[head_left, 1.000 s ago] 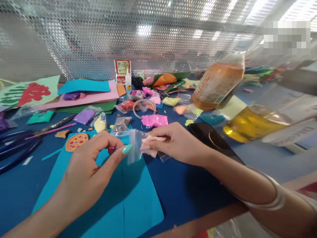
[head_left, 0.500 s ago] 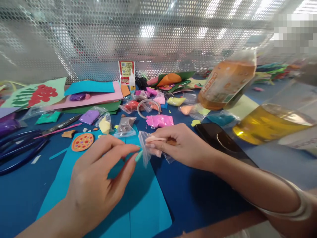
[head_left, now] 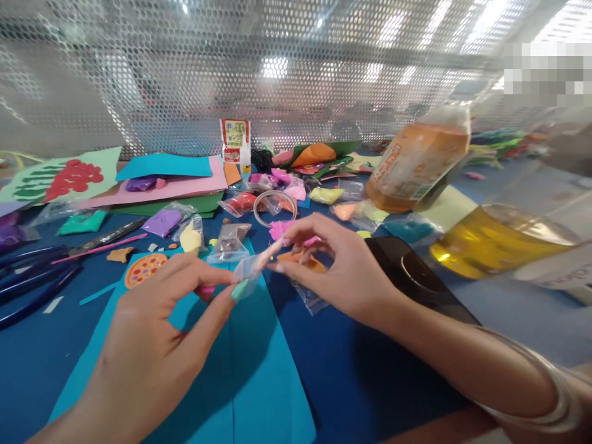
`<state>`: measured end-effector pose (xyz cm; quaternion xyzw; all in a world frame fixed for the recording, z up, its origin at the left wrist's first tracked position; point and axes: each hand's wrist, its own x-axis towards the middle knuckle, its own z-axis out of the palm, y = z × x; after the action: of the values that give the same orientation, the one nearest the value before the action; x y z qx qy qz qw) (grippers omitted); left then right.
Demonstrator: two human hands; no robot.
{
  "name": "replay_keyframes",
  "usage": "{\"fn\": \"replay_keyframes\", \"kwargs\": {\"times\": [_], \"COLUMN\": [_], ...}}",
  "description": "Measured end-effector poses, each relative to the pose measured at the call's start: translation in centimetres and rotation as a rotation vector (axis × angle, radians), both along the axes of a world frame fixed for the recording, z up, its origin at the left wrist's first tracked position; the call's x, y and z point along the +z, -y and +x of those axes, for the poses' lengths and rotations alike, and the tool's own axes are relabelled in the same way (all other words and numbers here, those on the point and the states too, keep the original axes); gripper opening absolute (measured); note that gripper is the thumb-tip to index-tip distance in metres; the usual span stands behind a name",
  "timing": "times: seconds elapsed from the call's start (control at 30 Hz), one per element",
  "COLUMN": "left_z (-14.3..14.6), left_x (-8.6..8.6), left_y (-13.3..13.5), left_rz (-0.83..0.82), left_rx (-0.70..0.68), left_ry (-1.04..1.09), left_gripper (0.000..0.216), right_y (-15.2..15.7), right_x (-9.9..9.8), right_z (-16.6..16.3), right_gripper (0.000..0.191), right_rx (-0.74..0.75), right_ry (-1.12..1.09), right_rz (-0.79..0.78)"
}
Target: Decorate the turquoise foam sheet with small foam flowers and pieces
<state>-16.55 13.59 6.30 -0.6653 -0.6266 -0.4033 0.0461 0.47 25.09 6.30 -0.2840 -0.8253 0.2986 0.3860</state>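
Note:
My left hand [head_left: 161, 320] pinches a small clear plastic bag [head_left: 247, 271] between thumb and forefinger, its thumb showing a mint-green nail. Pale pink clay [head_left: 267, 254] shows at the bag's right end. There the curved fingers of my right hand [head_left: 333, 265] grip it, thumb below and forefinger above. Beneath that hand lies another clear bag [head_left: 314, 301] and some orange clay [head_left: 308, 262]. Under both hands is a blue paper sheet [head_left: 272, 382]. A small clay pizza [head_left: 145, 270] rests on its upper left, just beyond my left hand.
Blue-handled scissors [head_left: 41, 265] lie at the left. A black phone [head_left: 416, 277] is beside my right forearm. An orange-drink bottle [head_left: 419, 160] and a cup of yellow liquid [head_left: 490, 240] stand right. Several clay bags and a roll of tape [head_left: 256, 213] lie behind, before a perforated metal screen [head_left: 194, 74].
My left hand has moved left and taken hold of the small bag, which is now stretched between both hands. My right hand's fingers have spread a little and orange clay shows beneath it.

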Motion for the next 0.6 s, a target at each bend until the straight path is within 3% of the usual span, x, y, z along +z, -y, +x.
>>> {"fn": "replay_keyframes", "kwargs": {"times": [0.07, 0.17, 0.27, 0.33, 0.6], "left_z": [0.1, 0.5, 0.8, 1.0, 1.6], "left_x": [0.1, 0.2, 0.3, 0.3, -0.2], "left_y": [0.0, 0.0, 0.0, 0.0, 0.5], "left_rz": [0.014, -0.019, -0.125, -0.192, -0.201], "left_rx": [0.016, -0.044, -0.169, -0.249, -0.403], "left_ry": [0.034, 0.112, 0.215, 0.257, 0.073], "left_gripper": [0.009, 0.012, 0.013, 0.012, 0.009], "right_y": [0.3, 1.1, 1.5, 1.5, 1.4], "right_x": [0.0, 0.0, 0.2, 0.4, 0.3], "right_z": [0.1, 0.3, 0.5, 0.6, 0.9], "right_gripper": [0.017, 0.014, 0.010, 0.005, 0.013], "right_rx": [-0.087, 0.100, 0.361, 0.456, 0.565], "right_ry": [-0.075, -0.025, 0.064, 0.087, 0.193], "right_rz": [0.196, 0.315, 0.234, 0.163, 0.176]}}
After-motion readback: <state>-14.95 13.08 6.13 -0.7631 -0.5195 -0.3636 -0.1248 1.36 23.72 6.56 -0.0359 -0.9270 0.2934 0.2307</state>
